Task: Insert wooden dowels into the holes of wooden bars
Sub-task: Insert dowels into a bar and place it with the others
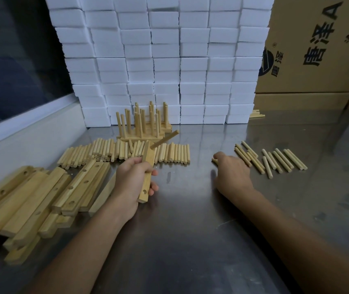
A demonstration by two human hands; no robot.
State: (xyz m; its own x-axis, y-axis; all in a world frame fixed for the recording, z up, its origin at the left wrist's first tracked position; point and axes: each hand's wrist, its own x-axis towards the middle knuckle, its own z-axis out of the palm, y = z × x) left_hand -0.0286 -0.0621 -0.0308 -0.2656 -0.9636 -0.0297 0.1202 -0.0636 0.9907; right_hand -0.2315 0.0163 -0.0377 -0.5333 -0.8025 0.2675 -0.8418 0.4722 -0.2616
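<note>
Now, left hand (134, 179): gripped bar (147, 172), one dowel (165, 139) seated
Right hand (232, 172): fingers curled over loose dowels (275, 160), grip unclear
Dowels: just beside right hand, pointing away

I see a shiny metal table (190, 230). On its left side lies a loose pile of wooden bars (31, 198) with holes. Behind them a long row of dowels (127, 152) lies flat. Further back stand finished bars (144, 124) with dowels upright. On the right a smaller group of dowels (275, 161) lies. White foam blocks (169, 60) and cardboard boxes (309, 60) stand at the back.
</note>
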